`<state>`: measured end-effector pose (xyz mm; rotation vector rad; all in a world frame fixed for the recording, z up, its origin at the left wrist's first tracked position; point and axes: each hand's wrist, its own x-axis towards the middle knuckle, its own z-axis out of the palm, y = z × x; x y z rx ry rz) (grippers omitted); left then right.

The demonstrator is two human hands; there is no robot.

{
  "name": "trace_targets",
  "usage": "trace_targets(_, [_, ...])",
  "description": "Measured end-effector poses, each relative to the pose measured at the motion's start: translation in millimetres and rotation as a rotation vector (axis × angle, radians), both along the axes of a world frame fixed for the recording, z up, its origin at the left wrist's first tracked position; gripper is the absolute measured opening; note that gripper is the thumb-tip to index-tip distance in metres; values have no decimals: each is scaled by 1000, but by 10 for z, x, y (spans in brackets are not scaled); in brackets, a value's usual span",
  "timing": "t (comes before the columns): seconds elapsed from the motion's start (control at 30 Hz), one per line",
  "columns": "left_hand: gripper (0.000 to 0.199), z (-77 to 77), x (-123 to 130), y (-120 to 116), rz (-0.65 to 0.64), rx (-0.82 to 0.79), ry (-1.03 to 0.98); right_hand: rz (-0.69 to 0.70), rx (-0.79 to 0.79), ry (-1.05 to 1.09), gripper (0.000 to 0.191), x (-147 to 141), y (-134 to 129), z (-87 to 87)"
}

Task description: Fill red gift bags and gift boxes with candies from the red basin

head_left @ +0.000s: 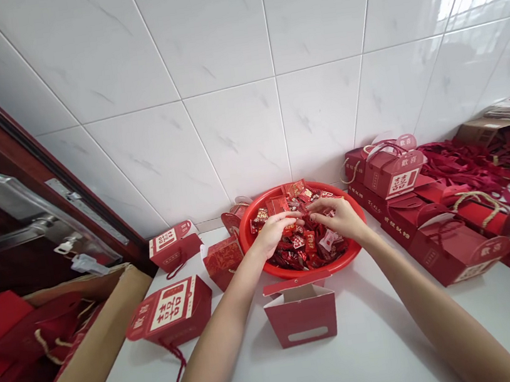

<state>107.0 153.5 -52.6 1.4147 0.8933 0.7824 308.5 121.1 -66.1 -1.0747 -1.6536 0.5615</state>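
A red plastic basin (360,246) full of small wrapped candies (309,240) stands against the wall. Both hands are over the candies, fingertips facing each other. My left hand (278,232) is at the basin's left, its fingers curled over something reddish that I cannot make out. My right hand (340,217) reaches in from the right, fingers stretched out and slightly apart, close above the candies. In front of the basin a red paper box (304,320) stands upright with its top open. What is inside it is hidden.
Closed red gift boxes (177,309) stand on the left of the white table (346,368). Stacked red boxes (397,171) and dark red ribbons (455,166) lie to the right. A cardboard carton (88,353) of red boxes borders the left, beside a door handle (14,199).
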Motion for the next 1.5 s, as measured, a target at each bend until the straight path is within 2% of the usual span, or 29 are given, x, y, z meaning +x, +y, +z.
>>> trace_targets(0.13, [25, -26, 14, 14, -11, 61, 12, -88, 12, 16, 12, 9, -12, 11])
trace_targets(0.27, [27, -19, 33, -1, 32, 123, 60, -125, 19, 6, 13, 1, -43, 28])
trace_targets(0.33, [31, -4, 20, -27, -11, 133, 109, -124, 21, -3, 14, -6, -51, 30])
trace_targets(0.4, [32, 7, -12, -60, -158, 133, 213, -117, 19, -5, 14, -11, -49, 29])
trace_targets(0.47, [30, 9, -50, -89, -383, 177, 387, -97, 10, 2, 14, -11, -39, 26])
trace_targets(0.53, [29, 7, -78, -106, -560, 294, 583, -68, -2, 14, 15, -7, -29, 24])
trace_targets(0.57, [31, 8, -84, -110, -603, 366, 670, -59, -7, 17, 15, -4, -25, 23])
trace_targets(0.63, [35, 24, -79, -114, -607, 502, 810, -58, -15, 22, 15, -1, -21, 20])
trace_targets(0.7, [32, 56, -55, -124, -586, 572, 926, -66, -21, 28, 15, 0, -22, 16])
trace_targets(0.8, [13, 104, 1, -156, -590, 587, 1080, -70, -26, 32, 15, -2, -25, 15])
trace_targets(0.87, [15, 110, 45, -177, -561, 592, 1124, -71, -26, 33, 15, -4, -28, 16])
trace_targets(0.97, [30, 72, 109, -182, -520, 606, 1132, -62, -27, 33, 14, -1, -31, 19])
trace_targets(1.1, [45, 8, 163, -151, -551, 573, 1133, -65, -28, 20, 15, 5, -36, 21])
trace_targets(1.17, [43, -10, 165, -130, -585, 548, 1119, -61, -34, 23, 15, 6, -40, 24])
trace_targets(1.3, [25, -29, 112, -69, -631, 447, 1060, -48, -44, 30, 15, 1, -47, 33])
trace_targets(1.4, [24, -41, 37, -13, -607, 306, 857, -45, -42, 29, 16, -4, -49, 41])
trace_targets(1.5, [30, -36, -31, 16, -445, 90, 542, -38, -41, 23, 17, -6, -47, 42])
